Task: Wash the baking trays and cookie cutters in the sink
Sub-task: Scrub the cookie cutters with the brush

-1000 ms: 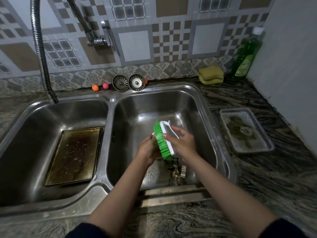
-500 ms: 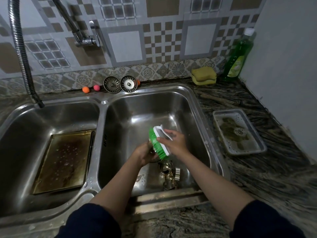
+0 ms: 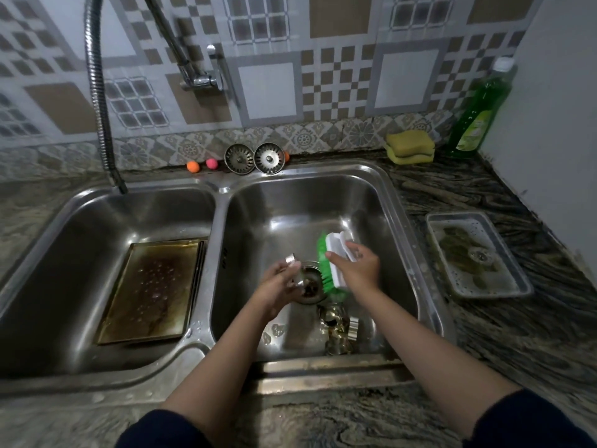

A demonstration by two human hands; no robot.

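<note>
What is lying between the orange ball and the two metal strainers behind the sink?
In the head view, a pink ball lies between the orange ball and the strainers.

Both my forearms reach forward, sleeves pushed up. My left hand (image 3: 280,281) is curled, pinching a cutter (image 3: 290,260) at the fingertips. My right hand (image 3: 357,270) grips the brush (image 3: 332,265), bristles facing left.

We see shiny steel sink (image 3: 381,202) walls around both hands, a bright metal cookie cutter (image 3: 290,260) in our left hand (image 3: 277,286), and a white plastic brush (image 3: 332,263) with green bristles in our right hand (image 3: 358,270).
</note>
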